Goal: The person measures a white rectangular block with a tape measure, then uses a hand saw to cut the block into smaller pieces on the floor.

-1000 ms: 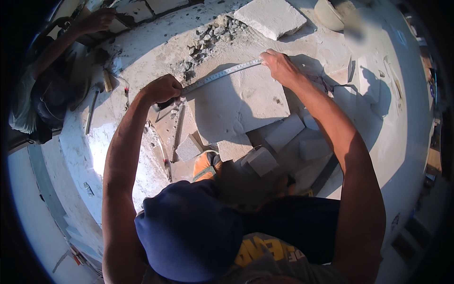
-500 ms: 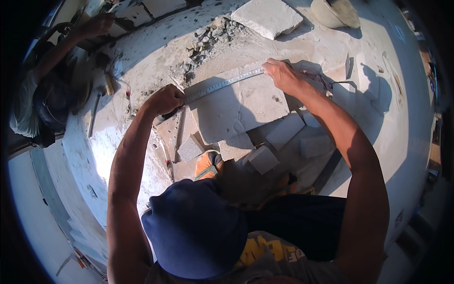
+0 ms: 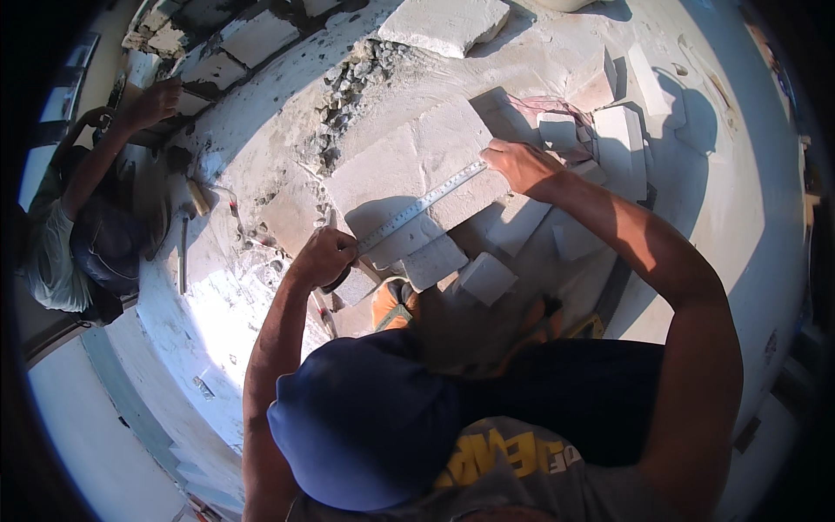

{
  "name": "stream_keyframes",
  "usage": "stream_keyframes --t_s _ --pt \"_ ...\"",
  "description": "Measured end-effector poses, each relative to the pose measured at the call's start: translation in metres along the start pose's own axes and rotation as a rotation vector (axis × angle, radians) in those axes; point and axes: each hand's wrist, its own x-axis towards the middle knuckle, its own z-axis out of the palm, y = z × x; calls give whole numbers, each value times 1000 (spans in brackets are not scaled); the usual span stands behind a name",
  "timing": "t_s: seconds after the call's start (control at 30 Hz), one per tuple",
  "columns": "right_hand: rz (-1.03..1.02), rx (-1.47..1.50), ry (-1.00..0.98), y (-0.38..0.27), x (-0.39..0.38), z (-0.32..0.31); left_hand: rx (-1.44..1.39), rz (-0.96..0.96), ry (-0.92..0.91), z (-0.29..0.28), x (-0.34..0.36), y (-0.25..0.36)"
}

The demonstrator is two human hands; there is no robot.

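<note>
A silver tape measure blade (image 3: 422, 200) stretches diagonally over a large pale block (image 3: 426, 139). My left hand (image 3: 329, 257) is closed on the tape's case at the block's lower left; the case is mostly hidden under my fingers. My right hand (image 3: 513, 165) pinches the other end at the block's right edge. Smaller cut blocks (image 3: 483, 278) lie around and under the near side of the large one, above my orange-and-dark boot (image 3: 391, 304).
A co-worker (image 3: 96, 244) crouches at the left, hand raised at a block wall (image 3: 252, 39). Hand tools (image 3: 198, 198) lie nearby. Rubble (image 3: 344, 100) and another slab (image 3: 444, 22) lie beyond my block. More blocks (image 3: 617, 139) stand at the right.
The large block has turned, its right end nearer me. Both my hands have moved down, the left one farther, so the tape now slants more steeply across the block.
</note>
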Motion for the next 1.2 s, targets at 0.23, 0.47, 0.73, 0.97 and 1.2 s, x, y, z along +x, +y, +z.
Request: stream_keyframes --t_s 0.23,0.47,0.73,0.97,1.2 --pt "39 66 -71 -12 -51 4 -21 4 -27 26 -22 14" --pt "-41 -5 -95 -23 -100 18 -89 37 -99 64 -42 4" --pt "-402 150 -56 -150 -13 43 -219 22 325 46 -65 72" --pt "-369 138 -103 -175 19 83 -303 20 512 39 -45 49" --pt "355 -114 -459 -74 -119 -42 160 -41 749 31 -12 -28"
